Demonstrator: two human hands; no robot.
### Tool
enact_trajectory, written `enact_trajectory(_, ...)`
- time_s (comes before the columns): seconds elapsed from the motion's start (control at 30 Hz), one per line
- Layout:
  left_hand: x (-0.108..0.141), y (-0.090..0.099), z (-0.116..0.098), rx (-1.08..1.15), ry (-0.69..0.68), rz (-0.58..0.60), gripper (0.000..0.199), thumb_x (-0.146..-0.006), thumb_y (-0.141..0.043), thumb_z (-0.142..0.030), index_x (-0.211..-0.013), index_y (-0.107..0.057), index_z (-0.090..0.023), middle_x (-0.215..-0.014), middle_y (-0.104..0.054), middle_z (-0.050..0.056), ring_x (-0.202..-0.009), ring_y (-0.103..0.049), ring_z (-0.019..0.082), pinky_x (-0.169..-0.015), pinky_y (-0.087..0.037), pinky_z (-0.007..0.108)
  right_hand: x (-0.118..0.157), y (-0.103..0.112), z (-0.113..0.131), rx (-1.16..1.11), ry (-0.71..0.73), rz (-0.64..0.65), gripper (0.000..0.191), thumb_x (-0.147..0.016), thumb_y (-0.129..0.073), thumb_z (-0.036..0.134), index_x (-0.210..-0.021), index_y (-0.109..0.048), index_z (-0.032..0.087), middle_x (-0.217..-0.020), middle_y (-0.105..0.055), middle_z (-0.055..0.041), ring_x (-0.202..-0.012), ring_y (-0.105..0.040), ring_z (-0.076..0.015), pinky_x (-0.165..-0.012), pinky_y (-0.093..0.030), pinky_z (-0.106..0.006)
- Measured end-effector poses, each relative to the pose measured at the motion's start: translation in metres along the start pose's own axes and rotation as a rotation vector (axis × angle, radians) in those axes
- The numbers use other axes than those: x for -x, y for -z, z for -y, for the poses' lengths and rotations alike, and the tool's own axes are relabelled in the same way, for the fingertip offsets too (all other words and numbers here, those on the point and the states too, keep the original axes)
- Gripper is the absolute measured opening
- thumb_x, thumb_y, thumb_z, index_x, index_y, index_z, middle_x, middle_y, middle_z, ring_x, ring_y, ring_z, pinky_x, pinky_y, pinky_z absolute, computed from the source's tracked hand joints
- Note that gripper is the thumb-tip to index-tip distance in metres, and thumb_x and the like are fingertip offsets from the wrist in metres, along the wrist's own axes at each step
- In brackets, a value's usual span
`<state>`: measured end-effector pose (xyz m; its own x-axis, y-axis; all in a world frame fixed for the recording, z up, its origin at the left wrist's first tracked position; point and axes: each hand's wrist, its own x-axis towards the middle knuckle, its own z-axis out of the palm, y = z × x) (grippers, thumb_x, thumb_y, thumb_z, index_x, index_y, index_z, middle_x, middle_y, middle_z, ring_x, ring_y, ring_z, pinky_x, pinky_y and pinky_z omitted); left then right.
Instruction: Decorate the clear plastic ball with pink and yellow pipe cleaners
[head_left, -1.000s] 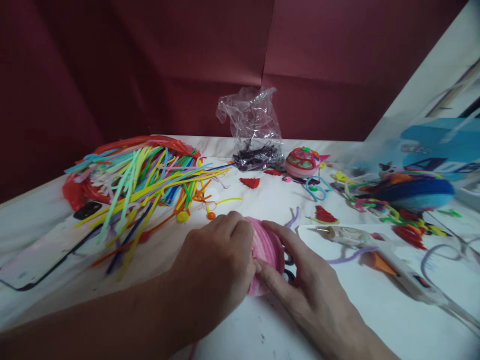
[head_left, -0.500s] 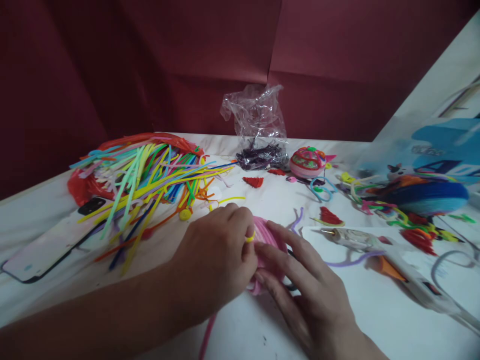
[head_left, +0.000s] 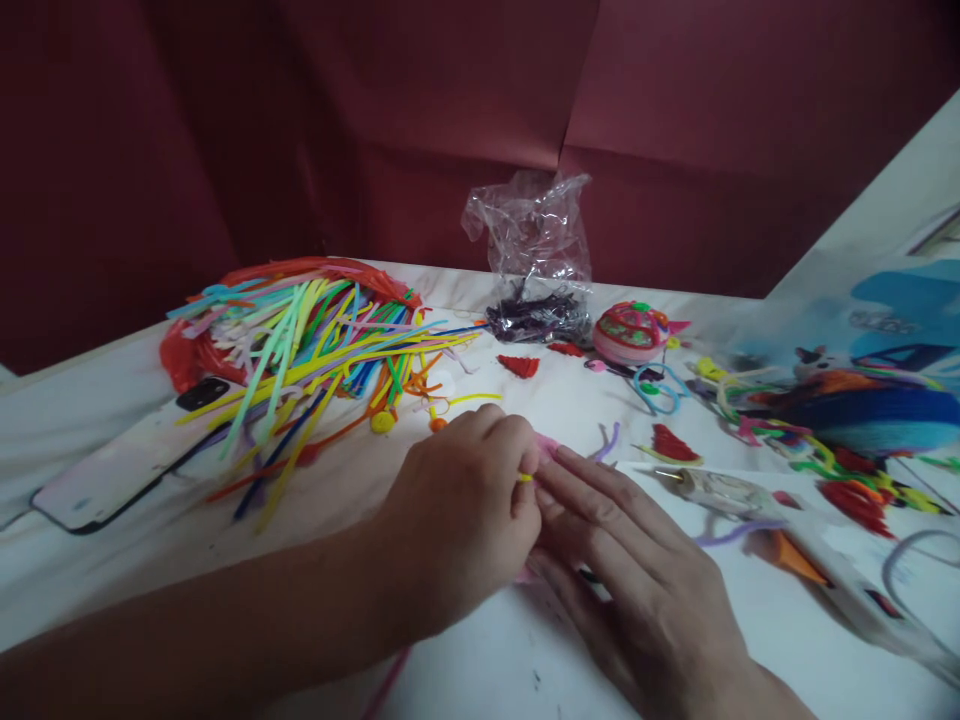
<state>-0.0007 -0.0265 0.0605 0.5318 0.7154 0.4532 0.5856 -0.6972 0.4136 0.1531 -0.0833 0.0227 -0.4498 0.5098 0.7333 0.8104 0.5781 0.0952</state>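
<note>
So the pink bundle (head_left: 547, 447) is out on the open middle of the bench (head_left: 450, 660), well in from the far edge, and mostly hidden by fingers. Left hand (head_left: 461, 515) is closed up tight with a yellow bit (head_left: 526, 477) poking out of its grip; right hand (head_left: 637, 570) has it from the other side, fingers close together, thumb below. A pink strand (head_left: 386, 685) shows below the left forearm. Just right of them there's a glue gun (head_left: 724, 493) and a red wedge (head_left: 673, 444). Toward the far edge: clear bag (head_left: 536, 240), decorated pink ball (head_left: 630, 340). Messy pipe cleaner pile (head_left: 307, 340) on the far left, partly over a phone (head_left: 120, 465).
</note>
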Motion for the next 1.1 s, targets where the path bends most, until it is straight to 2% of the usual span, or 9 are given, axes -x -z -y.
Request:
enact_trajectory(0.07, -0.002, -0.004, -0.001, 0.053, 0.013, -0.016, 0.017, -0.067, -0.047, -0.004, -0.071, -0.042, -0.020, -0.077, -0.056, 0.002, -0.072, -0.054, 0.018, -0.063, -0.043, 0.031, 0.002, -0.001, -0.002, 0.006, -0.003, -0.019, 0.022, -0.089, -0.052, 0.020, -0.106, -0.061, 0.009, -0.112, -0.069, -0.0194, -0.115, -0.057, -0.0305, -0.081, -0.057, -0.046)
enact_trajectory(0.17, -0.005, -0.010, -0.003, 0.148, -0.007, -0.040, 0.019, -0.068, -0.047, -0.003, -0.070, -0.040, -0.020, -0.081, -0.056, 0.004, -0.079, -0.054, 0.019, -0.068, -0.045, 0.031, 0.009, -0.002, -0.006, 0.047, -0.018, -0.038, 0.024, -0.088, -0.054, 0.019, -0.108, -0.060, 0.007, -0.116, -0.066, -0.0224, -0.121, -0.051, -0.0332, -0.083, -0.054, -0.051)
enact_trajectory(0.33, -0.015, -0.017, -0.002, 0.268, -0.069, -0.050, 0.020, -0.067, -0.048, -0.001, -0.077, -0.047, -0.018, -0.090, -0.057, 0.006, -0.088, -0.054, 0.019, -0.075, -0.047, 0.032, 0.021, 0.001, -0.014, 0.099, 0.010, -0.019, 0.021, -0.085, -0.056, 0.012, -0.104, -0.062, 0.009, -0.115, -0.068, -0.0197, -0.115, -0.053, -0.0358, -0.081, -0.052, -0.055)
enact_trajectory(0.53, -0.025, -0.019, 0.005, 0.379, -0.188, -0.047, 0.016, -0.070, -0.051, -0.002, -0.077, -0.052, -0.016, -0.090, -0.060, 0.005, -0.085, -0.058, 0.016, -0.076, -0.048, 0.028, 0.024, 0.003, -0.020, 0.136, -0.059, -0.029, 0.026, -0.083, -0.057, 0.013, -0.108, -0.061, 0.011, -0.112, -0.070, -0.0156, -0.109, -0.056, -0.0348, -0.077, -0.053, -0.053)
enact_trajectory(0.67, -0.030, -0.019, 0.010, 0.494, -0.104, 0.026, 0.017, -0.072, -0.053, -0.002, -0.081, -0.055, -0.017, -0.092, -0.065, 0.004, -0.088, -0.061, 0.016, -0.081, -0.049, 0.029, 0.022, 0.003, -0.024, 0.088, -0.134, -0.003, 0.028, -0.084, -0.056, 0.016, -0.112, -0.058, 0.013, -0.116, -0.067, -0.0156, -0.107, -0.057, -0.0326, -0.079, -0.052, -0.053)
enact_trajectory(0.8, -0.036, -0.022, 0.013, 0.545, -0.069, 0.039, 0.017, -0.073, -0.054, -0.001, -0.079, -0.055, -0.017, -0.087, -0.065, 0.003, -0.096, -0.062, 0.017, -0.084, -0.049, 0.029, 0.023, 0.004, -0.029, 0.017, -0.194, -0.004, 0.029, -0.085, -0.057, 0.019, -0.114, -0.057, 0.014, -0.120, -0.064, -0.0156, -0.109, -0.057, -0.0288, -0.084, -0.050, -0.048)
enact_trajectory(0.93, -0.042, -0.031, 0.015, 0.541, -0.145, -0.023, 0.016, -0.074, -0.055, 0.000, -0.075, -0.057, -0.017, -0.089, -0.064, 0.003, -0.098, -0.060, 0.016, -0.086, -0.048, 0.028, 0.024, 0.005, -0.035, -0.010, -0.243, 0.003, 0.033, -0.086, -0.057, 0.020, -0.118, -0.055, 0.016, -0.124, -0.061, -0.0154, -0.107, -0.058, -0.0270, -0.085, -0.049, -0.046)
enact_trajectory(1.1, -0.048, -0.042, 0.012, 0.497, -0.178, -0.098, 0.015, -0.074, -0.055, -0.001, -0.077, -0.057, -0.016, -0.086, -0.065, 0.003, -0.086, -0.062, 0.016, -0.079, -0.049, 0.029, 0.025, 0.006, -0.040, -0.036, -0.280, -0.004, 0.036, -0.085, -0.058, 0.020, -0.121, -0.053, 0.016, -0.120, -0.063, -0.0134, -0.106, -0.059, -0.0265, -0.086, -0.048, -0.046)
